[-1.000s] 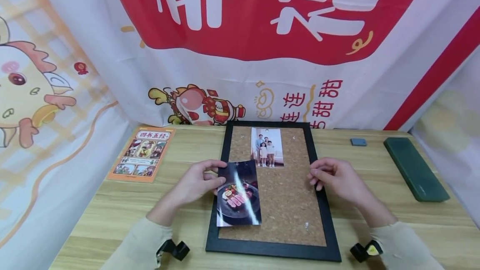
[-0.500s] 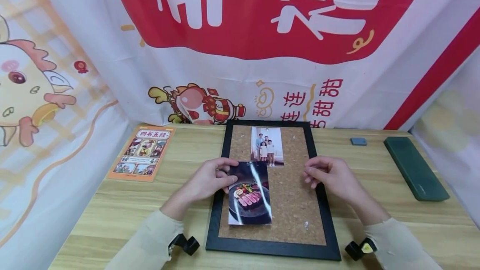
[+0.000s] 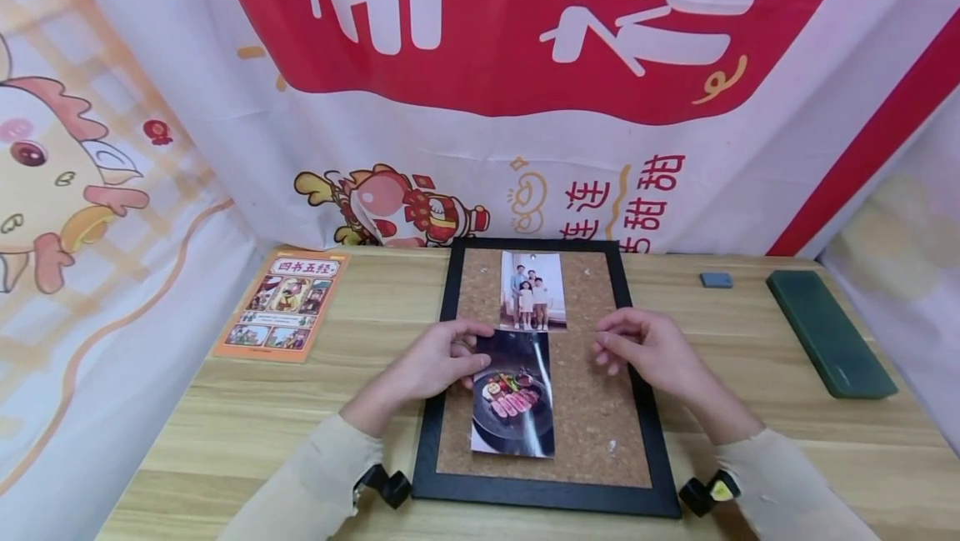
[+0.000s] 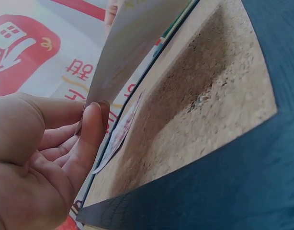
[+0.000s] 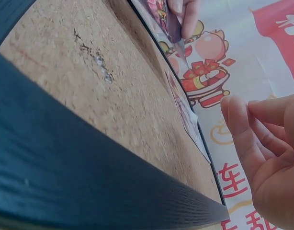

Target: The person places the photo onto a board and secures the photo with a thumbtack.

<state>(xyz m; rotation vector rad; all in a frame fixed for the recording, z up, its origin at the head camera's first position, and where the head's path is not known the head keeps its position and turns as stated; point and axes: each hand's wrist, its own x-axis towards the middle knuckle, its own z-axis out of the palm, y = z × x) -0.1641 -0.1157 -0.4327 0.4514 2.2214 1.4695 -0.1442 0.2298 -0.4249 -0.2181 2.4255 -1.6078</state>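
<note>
My left hand [image 3: 442, 362] pinches the upper left edge of a glossy photo of sliced meat on a plate [image 3: 510, 408], held over the cork board [image 3: 592, 408]. In the left wrist view, the pale back of this food photo [image 4: 120, 52] stands away from the cork. At the board's top, a family photo [image 3: 532, 291] is fixed with a small pin. My right hand [image 3: 645, 349] hovers over the board's right side, thumb and index fingertips together; I cannot tell whether something tiny is between them. A clear pushpin [image 5: 101, 64] sits in the cork below it.
A black frame [image 3: 547, 498] borders the board on the wooden table [image 3: 225, 441]. An orange comic-style booklet [image 3: 281, 308] lies at left. At right are a small blue block [image 3: 716, 280] and a long green case [image 3: 828, 333]. A printed cloth [image 3: 420, 124] hangs behind.
My left hand has moved right with the food photo, bringing it from the board's left edge to below the family photo. My right hand has shifted left, inward over the cork.
</note>
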